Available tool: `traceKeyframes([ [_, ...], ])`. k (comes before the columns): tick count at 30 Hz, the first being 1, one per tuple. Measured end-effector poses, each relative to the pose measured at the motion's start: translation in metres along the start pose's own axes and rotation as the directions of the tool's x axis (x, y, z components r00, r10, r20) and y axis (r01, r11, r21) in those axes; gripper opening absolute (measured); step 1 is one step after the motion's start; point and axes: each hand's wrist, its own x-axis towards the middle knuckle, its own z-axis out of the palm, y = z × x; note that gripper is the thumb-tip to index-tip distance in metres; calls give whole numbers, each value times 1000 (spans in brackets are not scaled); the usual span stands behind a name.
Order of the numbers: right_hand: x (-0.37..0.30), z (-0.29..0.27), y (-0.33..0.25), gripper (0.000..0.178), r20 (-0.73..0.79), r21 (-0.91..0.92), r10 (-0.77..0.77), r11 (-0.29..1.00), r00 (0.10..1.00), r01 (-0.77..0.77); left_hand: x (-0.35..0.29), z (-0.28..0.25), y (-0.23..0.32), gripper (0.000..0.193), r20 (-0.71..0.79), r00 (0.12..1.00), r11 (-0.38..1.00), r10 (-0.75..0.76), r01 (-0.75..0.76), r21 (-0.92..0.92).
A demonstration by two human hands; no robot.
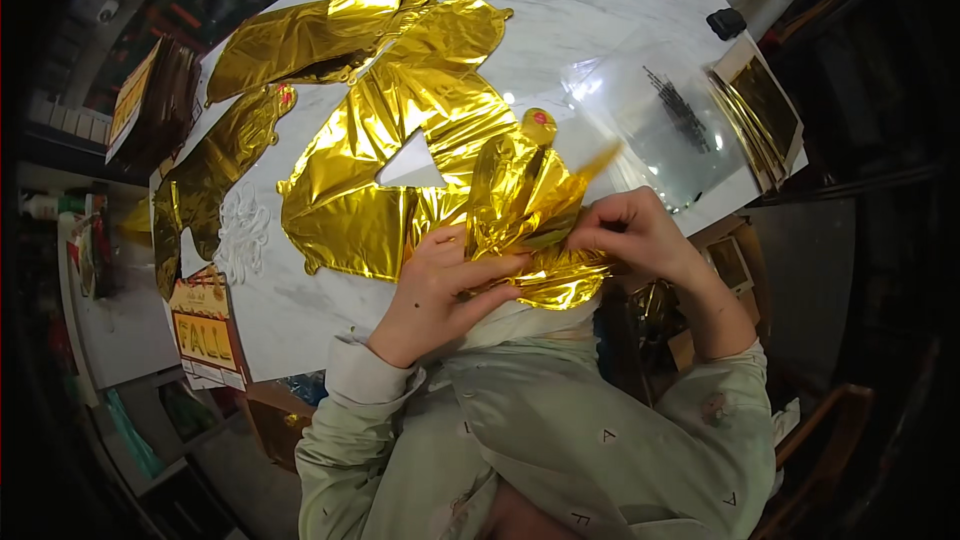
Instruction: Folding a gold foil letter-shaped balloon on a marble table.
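A gold foil balloon (520,185), uninflated and crumpled, lies folded at the table's near edge between my two hands. My left hand (440,285) rests at its left side, thumb and fingers closing on the foil's near fold. My right hand (635,230) pinches its right edge with thumb and index finger; the exact bit between the fingertips is hidden. Just beyond spreads a flat gold letter-shaped foil balloon (340,190) with a triangular opening. More flat gold foil balloons (290,40) lie farther back, and another gold foil balloon (215,165) lies at the left.
White string (243,230) lies in a loose heap on the marble-patterned table (300,325). Printed cards (205,325) stand at the left edge, with a stack of packs (155,100) behind. At right are a clear plastic bag (650,110), thin black sticks (680,105) and gold packets (755,115).
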Motion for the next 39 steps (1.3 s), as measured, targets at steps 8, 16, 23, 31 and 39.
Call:
traceKeyframes([
  [8, -5, 6, -12, 26, 12, -442, -191, 879, 982, 177, -7, 5, -1, 13, -67, 984, 986, -168, 167, -10],
  [16, -47, 15, 9, 38, -170, -766, -835, 446, 523, 462, -6, 5, 2, 8, -83, 965, 967, -251, 246, -64],
  [23, -43, 20, 2, 41, 148, -779, -646, 390, 749, 491, -10, 4, 1, 8, -58, 890, 880, -453, 435, -191],
  [31, -25, 3, -12, 34, 128, -674, -464, 608, 876, 420, -4, -5, -9, 28, 7, 998, 995, 61, -60, -73],
  [39, 4, -17, -13, 17, 212, -300, -247, 904, 946, 303, -7, -5, 1, 23, 57, 995, 995, -86, 88, -37],
])
